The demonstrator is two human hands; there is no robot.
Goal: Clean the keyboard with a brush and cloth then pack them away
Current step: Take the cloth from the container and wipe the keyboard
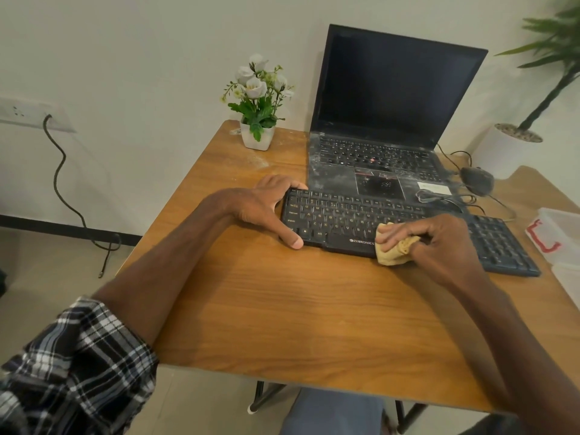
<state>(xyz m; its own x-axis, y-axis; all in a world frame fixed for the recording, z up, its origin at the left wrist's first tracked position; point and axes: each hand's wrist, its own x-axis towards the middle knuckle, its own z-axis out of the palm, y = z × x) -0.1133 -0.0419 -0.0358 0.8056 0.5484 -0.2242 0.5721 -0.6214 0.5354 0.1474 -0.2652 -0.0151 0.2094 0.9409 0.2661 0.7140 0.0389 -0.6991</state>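
A black keyboard (345, 215) lies across the wooden table (282, 309), in front of an open laptop. My left hand (266, 205) clamps the keyboard's left end, thumb on its near edge and fingers over the far corner. My right hand (439, 243) presses a crumpled yellow cloth (392, 252) onto the keyboard's front edge, near the printed brand name. No brush is visible.
A dusty black laptop (386, 120) stands open behind the keyboard. A small pot of white flowers (259, 105) sits at the table's far left. A black mouse (477, 180) with tangled cables lies to the right. A white box with a red clasp (555, 237) is at the right edge.
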